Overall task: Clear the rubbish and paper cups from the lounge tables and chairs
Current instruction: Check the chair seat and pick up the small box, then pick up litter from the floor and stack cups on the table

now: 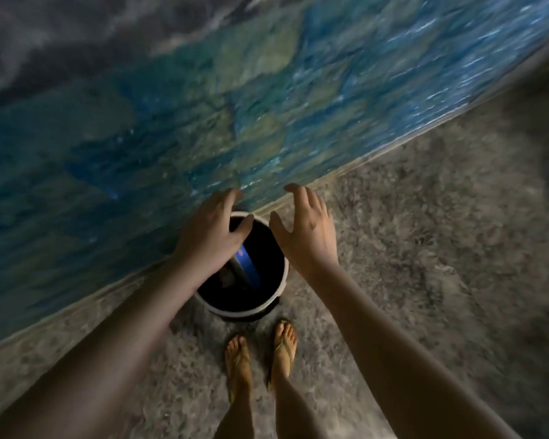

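A round bin (279,289) with a white rim and a black liner stands on the floor against the wall, right in front of my feet. Inside it lies a blue and grey piece of rubbish (249,267) beside some darker scraps. My left hand (208,234) hovers over the bin's left side with fingers spread, and nothing is in it. To the right of the bin's top edge, my right hand (305,231) is held with fingers apart and is also empty. The picture is blurred by motion.
A wall (203,106) painted in blue and green patches runs diagonally across the upper part of the view. Grey speckled floor (409,248) spreads to the right and behind me. My feet in flip-flops (260,356) stand just short of the bin.
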Available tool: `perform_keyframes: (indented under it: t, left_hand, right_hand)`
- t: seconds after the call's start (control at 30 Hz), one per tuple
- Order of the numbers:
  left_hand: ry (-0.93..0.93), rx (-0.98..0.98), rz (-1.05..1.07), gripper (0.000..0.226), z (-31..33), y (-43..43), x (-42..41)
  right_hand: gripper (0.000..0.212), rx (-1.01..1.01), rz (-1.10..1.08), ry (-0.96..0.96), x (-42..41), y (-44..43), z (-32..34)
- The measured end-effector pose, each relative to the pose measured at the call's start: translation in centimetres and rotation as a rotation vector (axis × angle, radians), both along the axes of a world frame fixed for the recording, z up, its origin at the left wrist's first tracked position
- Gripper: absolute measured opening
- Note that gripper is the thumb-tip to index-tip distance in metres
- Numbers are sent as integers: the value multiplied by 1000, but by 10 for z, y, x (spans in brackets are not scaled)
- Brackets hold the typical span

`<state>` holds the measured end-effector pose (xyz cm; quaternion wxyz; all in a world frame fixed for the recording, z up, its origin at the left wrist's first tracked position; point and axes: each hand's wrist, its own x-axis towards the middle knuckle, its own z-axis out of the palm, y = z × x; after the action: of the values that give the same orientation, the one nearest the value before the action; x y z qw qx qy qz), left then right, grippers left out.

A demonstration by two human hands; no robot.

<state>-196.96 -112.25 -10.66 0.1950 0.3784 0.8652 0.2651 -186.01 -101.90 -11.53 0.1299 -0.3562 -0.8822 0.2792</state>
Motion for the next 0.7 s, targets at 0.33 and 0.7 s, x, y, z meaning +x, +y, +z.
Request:
perform_keyframes:
  t: [0.33,0.7]
  left_hand:
    - [205,300,-391,46,226,145,44]
    - [232,582,-1039,52,415,229,193]
  right_hand:
    - [44,292,-311,155,83,114,208]
    - [51,535,-898,30,287,107,394]
